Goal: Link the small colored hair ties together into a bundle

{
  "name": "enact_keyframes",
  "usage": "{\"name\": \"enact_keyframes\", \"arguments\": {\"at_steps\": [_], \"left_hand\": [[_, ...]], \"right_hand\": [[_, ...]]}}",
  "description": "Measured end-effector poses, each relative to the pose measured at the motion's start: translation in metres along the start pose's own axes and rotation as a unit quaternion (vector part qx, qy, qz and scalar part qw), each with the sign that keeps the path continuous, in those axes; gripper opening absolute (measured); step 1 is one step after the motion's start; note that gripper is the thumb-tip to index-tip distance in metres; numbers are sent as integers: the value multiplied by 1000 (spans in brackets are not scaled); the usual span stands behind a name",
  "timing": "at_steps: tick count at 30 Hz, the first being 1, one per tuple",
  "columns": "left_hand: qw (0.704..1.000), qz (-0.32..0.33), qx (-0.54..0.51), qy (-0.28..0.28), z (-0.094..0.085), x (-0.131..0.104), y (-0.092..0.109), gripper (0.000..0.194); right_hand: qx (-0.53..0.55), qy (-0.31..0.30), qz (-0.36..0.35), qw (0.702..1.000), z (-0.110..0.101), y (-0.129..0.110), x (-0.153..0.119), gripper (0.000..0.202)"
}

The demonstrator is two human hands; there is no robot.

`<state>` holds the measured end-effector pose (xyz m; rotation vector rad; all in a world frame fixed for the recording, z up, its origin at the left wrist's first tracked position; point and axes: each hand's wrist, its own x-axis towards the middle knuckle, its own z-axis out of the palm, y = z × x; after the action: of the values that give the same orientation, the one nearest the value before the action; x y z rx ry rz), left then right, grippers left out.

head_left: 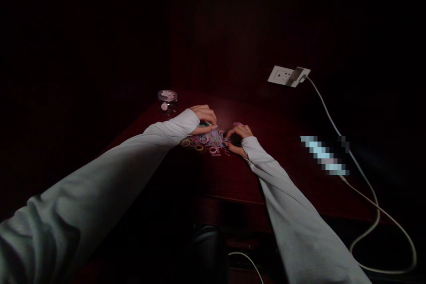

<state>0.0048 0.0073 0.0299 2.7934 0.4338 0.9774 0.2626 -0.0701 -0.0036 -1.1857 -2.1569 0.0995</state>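
A pile of small colourful bands [213, 141], mostly pink, purple and green with a few yellow rings, lies on the dark red table [219, 177]. My left hand [204, 120] bends over the back left of the pile, its fingers curled down and partly hidden behind the thumb. At the right edge of the pile is my right hand [240, 137], thumb and fingers curved with a gap between them, close to the bands. Whether either hand holds a band is too small and dark to tell. Behind the right fingers shows a pink bit [238, 124].
A clear round container [167, 96] with pink items stands at the back left. A white socket [282, 75] with a plugged-in charger [300, 75] is at the upper right. Its pale cable [328, 113] loops down the right side, near a pixelated bright object [324, 156].
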Motion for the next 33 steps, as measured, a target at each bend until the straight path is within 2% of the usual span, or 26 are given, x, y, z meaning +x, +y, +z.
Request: {"name": "enact_keyframes", "arguments": {"at_steps": [7,16,25,29,33], "left_hand": [[1000,0,8,-3,0,0,2,28],[1000,-4,16,-23,-4,1,4,30],[1000,-5,15,-18,-4,-1,4,30],[1000,-7,18,-22,-4,0,3,30],[999,-12,17,-24,-2,2,5,24]], "right_hand": [[-12,-12,16,1000,1,-7,-2,7],[3,-7,37,999,4,-5,-1,19],[121,41,95,987,7,-7,6,37],[195,39,141,970,10,-12,5,39],[235,54,154,958,14,-14,5,39]]}}
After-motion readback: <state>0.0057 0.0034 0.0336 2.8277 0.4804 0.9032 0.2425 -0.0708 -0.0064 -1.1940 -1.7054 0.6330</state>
